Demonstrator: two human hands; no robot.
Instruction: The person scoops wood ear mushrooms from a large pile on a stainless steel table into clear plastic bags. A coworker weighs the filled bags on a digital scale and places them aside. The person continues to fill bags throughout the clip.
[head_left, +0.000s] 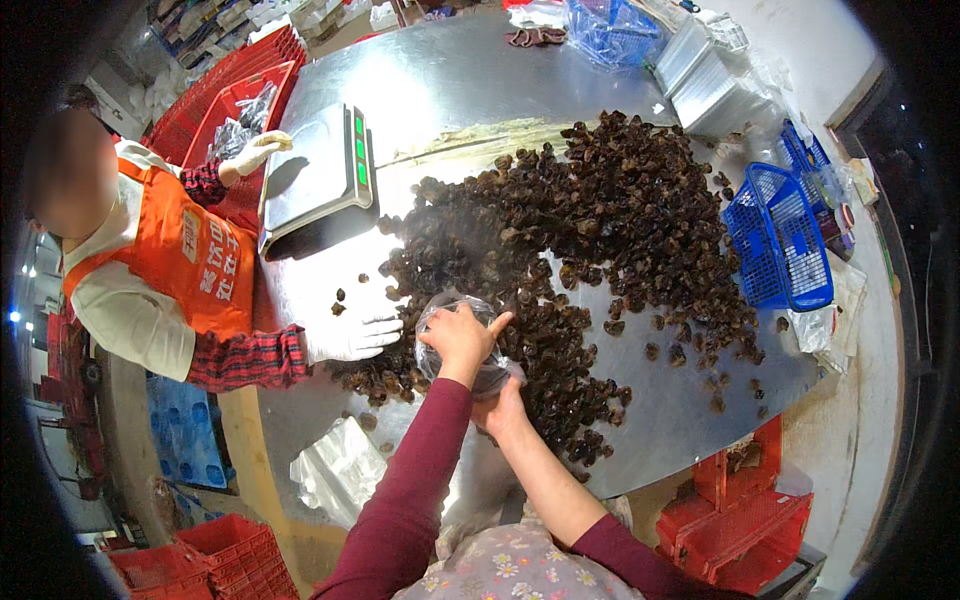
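Note:
A clear plastic bag (433, 352) is between my two hands, low over the near left part of a wide pile of dark brown, shell-like pieces (637, 195) on a metal table (322, 82). My left hand (461, 337) lies across the bag's top with its thumb spread out. Beneath the bag's near right side, my right hand (501, 411) supports it, its fingers partly hidden. What the bag holds is hard to make out. Stacked clear plastic bags (341, 472) lie at the table's near left edge.
A co-worker's white-gloved hand (356, 337) rests just left of my hands. Behind it stands a digital scale (315, 176). Blue plastic baskets (784, 240) and clear trays (712, 82) line the right side. Red crates (232, 559) stand below at left, with more red crates (742, 532) at right.

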